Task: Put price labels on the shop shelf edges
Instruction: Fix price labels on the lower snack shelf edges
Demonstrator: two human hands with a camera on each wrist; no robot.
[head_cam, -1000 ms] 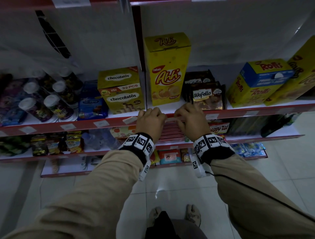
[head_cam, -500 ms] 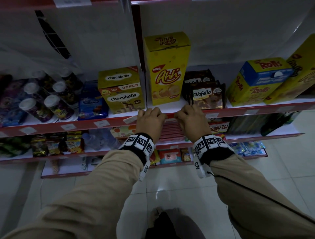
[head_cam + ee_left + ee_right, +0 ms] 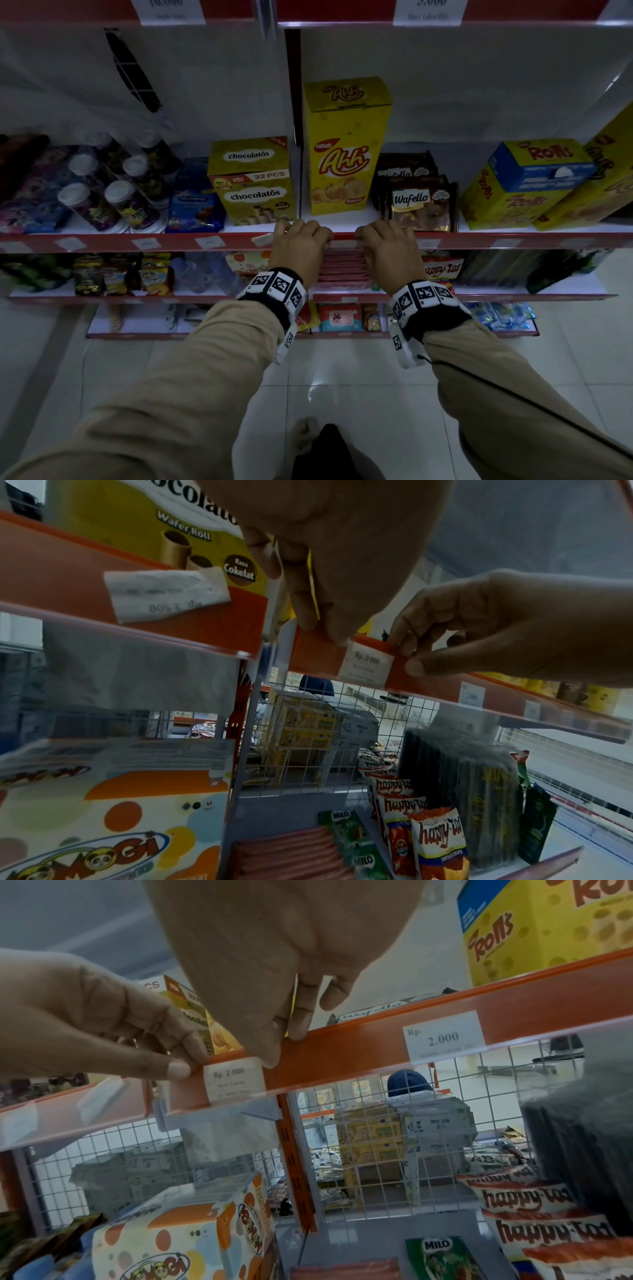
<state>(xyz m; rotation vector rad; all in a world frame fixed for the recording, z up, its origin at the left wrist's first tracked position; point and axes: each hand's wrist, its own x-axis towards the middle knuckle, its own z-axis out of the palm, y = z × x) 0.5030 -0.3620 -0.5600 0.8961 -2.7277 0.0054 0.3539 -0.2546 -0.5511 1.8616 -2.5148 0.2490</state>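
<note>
Paper-thin and floppy, the price label (image 3: 234, 1081) needs edge grips: left hand (image 3: 299, 251) and right hand (image 3: 390, 253) pinch its sides against the shelf edge (image 3: 342, 1053).

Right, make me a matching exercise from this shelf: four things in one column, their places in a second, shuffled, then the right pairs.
Things
1. tall yellow Nabati Ahh box
2. brown Wafello wafer packs
3. small white Rp 2.000 paper label
4. crumpled white price slip

Places
A. on the red shelf edge below the yellow Chocolatos box
B. between the left hand and the right hand
C. just right of the shelf divider
D. between the Ahh box and the blue-topped Rolls box

Pairs: 1-C, 2-D, 3-B, 4-A
</note>
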